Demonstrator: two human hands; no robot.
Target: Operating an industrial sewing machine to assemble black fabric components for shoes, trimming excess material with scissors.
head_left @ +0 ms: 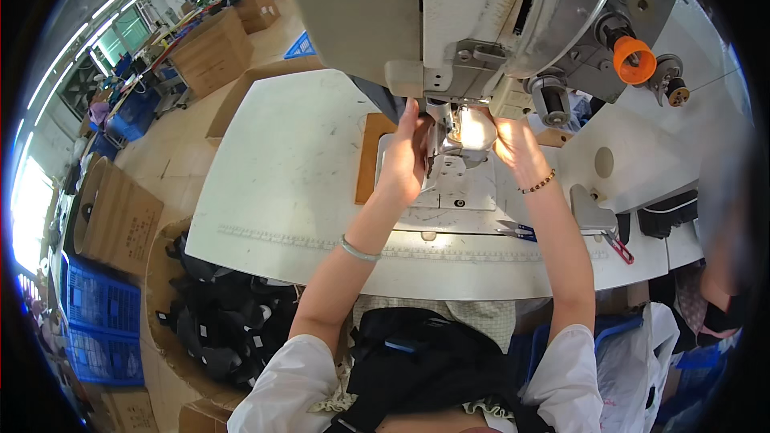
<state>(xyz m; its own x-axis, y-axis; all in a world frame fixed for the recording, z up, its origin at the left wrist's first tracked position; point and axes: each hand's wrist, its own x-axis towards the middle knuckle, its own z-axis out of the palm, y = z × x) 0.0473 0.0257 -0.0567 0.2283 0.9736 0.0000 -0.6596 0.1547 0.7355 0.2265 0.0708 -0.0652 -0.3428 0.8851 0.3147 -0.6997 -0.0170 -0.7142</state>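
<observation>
The head of a large sewing machine (461, 56) rises in front of me, and its lamp glares beside the needle. My left hand (405, 160) is closed at the left of the presser foot area, thumb up. Against its fingertips is a dark piece of fabric (378, 98), partly hidden behind the hand and the machine. On the other side of the needle, my right hand (517, 146) has its fingers curled in behind the lit metal parts. Those fingertips are hidden, so what they grip is unclear. Beneath both hands is the metal needle plate (473, 191).
Thread snips (517, 230) and a red-handled tool (619, 248) lie right on the white table (273, 168). An orange thread spool (634, 62) sits upper right. A carton (160, 297) of black pieces stands lower left by blue crates (103, 317). Another person's arm (718, 289) shows at right.
</observation>
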